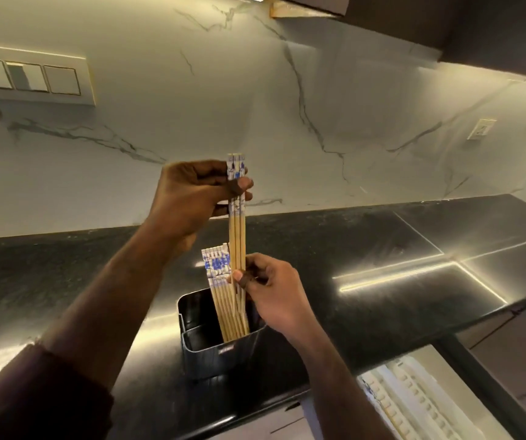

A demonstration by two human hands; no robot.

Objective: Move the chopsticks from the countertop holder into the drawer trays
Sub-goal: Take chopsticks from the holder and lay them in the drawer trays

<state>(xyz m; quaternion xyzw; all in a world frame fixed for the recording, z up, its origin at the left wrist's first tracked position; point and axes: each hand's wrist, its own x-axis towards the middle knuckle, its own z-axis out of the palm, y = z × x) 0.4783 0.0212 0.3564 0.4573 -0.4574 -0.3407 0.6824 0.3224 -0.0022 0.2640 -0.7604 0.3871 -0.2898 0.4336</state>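
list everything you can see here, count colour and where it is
raised chopsticks: a few, tan with blue-and-white tops, held upright above the holder
chopsticks in holder: a bunch, same colours, standing in the holder's right part
holder: one, dark, on the countertop near its front edge
countertop: one, glossy black, across the middle of the view
drawer trays: white, ridged, in the open drawer at lower right; exact count unclear
wall: white marble with grey veins, behind the countertop
switch panel: one, white, upper left on the wall
socket: one, pale, on the wall at right
upper cabinet: dark, top right
left hand: fingers closed on the tops of the raised chopsticks
right hand: fingers pinching the chopstick shafts just above the holder
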